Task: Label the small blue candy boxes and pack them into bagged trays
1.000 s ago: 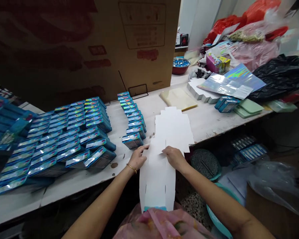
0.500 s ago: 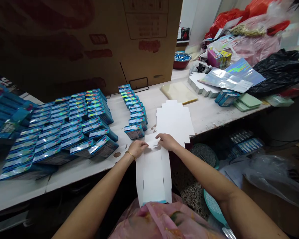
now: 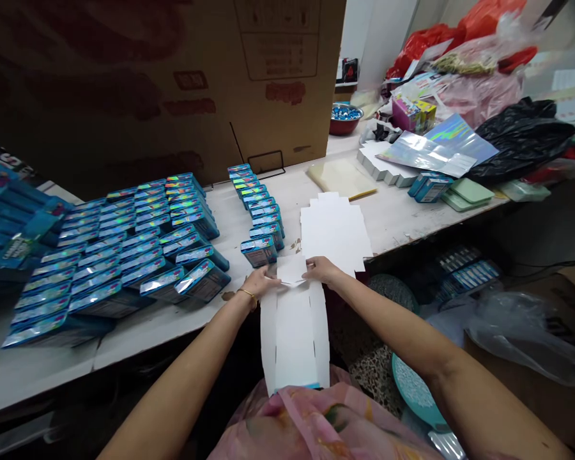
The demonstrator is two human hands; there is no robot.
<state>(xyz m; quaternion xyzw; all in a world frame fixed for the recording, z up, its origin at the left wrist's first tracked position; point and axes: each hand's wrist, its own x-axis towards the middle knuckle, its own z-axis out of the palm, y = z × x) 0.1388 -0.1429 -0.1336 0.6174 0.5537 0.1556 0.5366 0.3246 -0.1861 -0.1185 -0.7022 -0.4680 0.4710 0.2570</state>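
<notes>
A white cardboard box blank (image 3: 294, 332) lies lengthwise from my lap to the table edge, its inner side up and a blue edge near my clothes. At its far end a small end flap (image 3: 291, 268) stands folded up. My left hand (image 3: 262, 281) pinches the left side of this end, and my right hand (image 3: 320, 269) grips the right side. Beyond them a flat stack of white box blanks (image 3: 335, 230) lies on the table. Just left of it runs a row of finished blue boxes (image 3: 260, 250).
Many blue boxes (image 3: 124, 255) stand in rows on the left of the table (image 3: 230, 255). A large brown carton (image 3: 163, 83) rises behind. At the right lie shiny sheets (image 3: 431, 153), a black plastic bag (image 3: 522, 137) and a red bowl (image 3: 345, 118). A turquoise basin (image 3: 414, 390) sits below.
The end flap has been folded up between my hands and now shows as a flat white panel. My left hand has shifted slightly left and its fingers have loosened a little.
</notes>
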